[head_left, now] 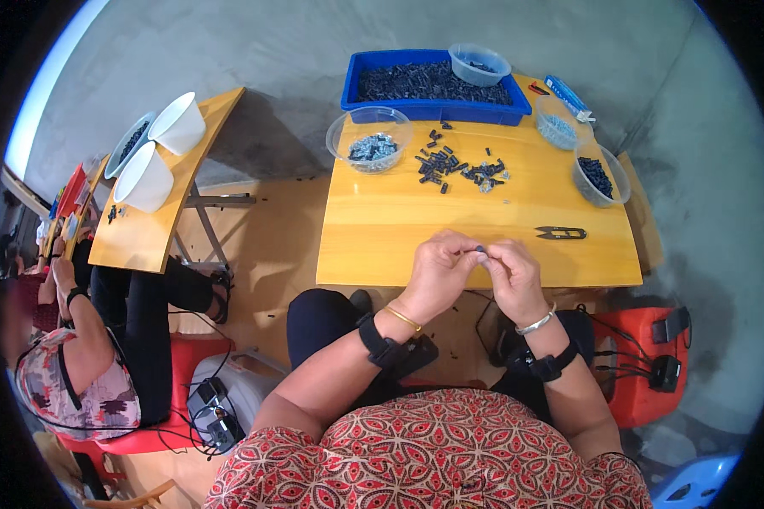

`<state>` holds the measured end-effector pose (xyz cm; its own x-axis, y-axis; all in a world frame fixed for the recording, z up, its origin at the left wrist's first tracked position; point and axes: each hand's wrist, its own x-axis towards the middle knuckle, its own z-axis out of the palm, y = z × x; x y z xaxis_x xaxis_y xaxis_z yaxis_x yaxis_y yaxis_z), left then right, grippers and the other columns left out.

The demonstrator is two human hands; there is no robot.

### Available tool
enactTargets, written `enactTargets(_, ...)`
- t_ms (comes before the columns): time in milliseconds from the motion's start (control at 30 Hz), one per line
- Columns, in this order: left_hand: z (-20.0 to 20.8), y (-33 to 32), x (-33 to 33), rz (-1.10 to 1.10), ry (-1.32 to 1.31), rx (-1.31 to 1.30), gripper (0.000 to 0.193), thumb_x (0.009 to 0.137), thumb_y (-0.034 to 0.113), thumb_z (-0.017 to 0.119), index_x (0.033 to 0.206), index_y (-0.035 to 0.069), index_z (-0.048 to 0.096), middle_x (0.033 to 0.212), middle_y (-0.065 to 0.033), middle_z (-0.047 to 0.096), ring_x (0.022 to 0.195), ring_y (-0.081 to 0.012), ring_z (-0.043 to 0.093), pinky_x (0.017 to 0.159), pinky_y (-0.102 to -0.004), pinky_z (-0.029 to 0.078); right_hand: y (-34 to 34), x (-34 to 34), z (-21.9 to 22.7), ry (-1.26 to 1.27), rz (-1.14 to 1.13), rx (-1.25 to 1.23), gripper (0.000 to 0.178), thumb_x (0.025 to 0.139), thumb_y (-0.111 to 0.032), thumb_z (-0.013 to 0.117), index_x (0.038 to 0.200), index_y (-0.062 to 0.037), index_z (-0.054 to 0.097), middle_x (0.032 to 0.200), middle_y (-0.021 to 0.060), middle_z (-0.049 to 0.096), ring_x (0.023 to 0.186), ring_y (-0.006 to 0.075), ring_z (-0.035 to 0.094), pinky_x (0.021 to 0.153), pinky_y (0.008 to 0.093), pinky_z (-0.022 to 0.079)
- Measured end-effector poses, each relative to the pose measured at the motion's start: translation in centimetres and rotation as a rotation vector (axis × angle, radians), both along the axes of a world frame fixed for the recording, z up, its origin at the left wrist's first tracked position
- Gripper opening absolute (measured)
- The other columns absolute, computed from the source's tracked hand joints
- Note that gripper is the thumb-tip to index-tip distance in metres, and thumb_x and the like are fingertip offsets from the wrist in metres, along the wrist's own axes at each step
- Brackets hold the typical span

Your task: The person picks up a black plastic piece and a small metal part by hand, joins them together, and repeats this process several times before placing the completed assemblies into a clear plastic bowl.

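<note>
Over the near edge of the yellow table (382,246), my left hand (440,270) and my right hand (516,278) meet at the fingertips. Both are closed in a pinch around a small dark piece (481,249); the fingers cover most of it. Beyond them lies a loose pile of small black plastic parts (439,163), with a few clear bits (487,187) at its right side. A pair of black thread snips (561,232) rests to the right of my hands. At the pile's left stands a clear bowl (338,138) of small transparent pieces.
A blue tray (437,110) full of black parts stands at the back, a clear bowl (480,75) on it. Two more bowls, one with pale pieces (557,129), one with black parts (598,176), line the right edge. Leftward, another person (93,356) sits by a second table (136,242).
</note>
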<state>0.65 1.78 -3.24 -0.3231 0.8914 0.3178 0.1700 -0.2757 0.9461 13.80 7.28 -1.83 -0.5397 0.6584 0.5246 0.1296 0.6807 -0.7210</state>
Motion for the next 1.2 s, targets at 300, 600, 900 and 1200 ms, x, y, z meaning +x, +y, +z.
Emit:
enactTargets(300,-1.1,2.4,-0.1,0.145,0.498,0.033,0.002,0.064,0.008,0.063,0.063,0.007,0.061,0.066,-0.0078,0.057,0.068,-0.0254,0.053,0.068,-0.0353,0.036,2.6,0.0,-1.4,-0.22,-0.117,0.293,0.008,0.066,0.003,0.055,0.073,-0.0011,0.055,0.082,0.0105,0.052,0.079,0.0295,0.048,0.072,0.0374,0.038)
enactTargets(600,-0.5,1.9,0.0,0.174,0.658,0.075,0.005,0.062,0.007,0.064,0.064,0.006,0.059,0.063,-0.0073,0.056,0.064,-0.0248,0.053,0.066,-0.0349,0.035,3.0,-2.4,0.7,0.007,-0.158,0.165,0.014,0.067,0.007,0.046,0.073,-0.0012,0.056,0.079,0.0132,0.055,0.077,0.0309,0.05,0.067,0.0368,0.041)
enactTargets(900,-0.8,1.7,0.3,0.15,0.674,0.053,0.006,0.06,0.005,0.06,0.059,0.007,0.055,0.063,-0.0064,0.054,0.064,-0.0251,0.05,0.071,-0.0353,0.034,5.3,-4.4,-2.8,-0.022,-0.209,0.14,0.014,0.061,0.006,0.044,0.063,-0.0036,0.053,0.065,0.0114,0.054,0.066,0.0298,0.049,0.061,0.0379,0.039)
enactTargets(1200,-0.9,1.6,0.8,0.212,0.656,0.056,0.008,0.06,0.003,0.058,0.056,0.007,0.052,0.063,-0.0077,0.052,0.068,-0.0262,0.049,0.072,-0.0371,0.033,4.8,-4.6,-2.1,-0.022,-0.191,0.22,0.014,0.06,0.006,0.044,0.061,-0.0049,0.053,0.063,0.0104,0.053,0.065,0.0289,0.049,0.06,0.0373,0.039)
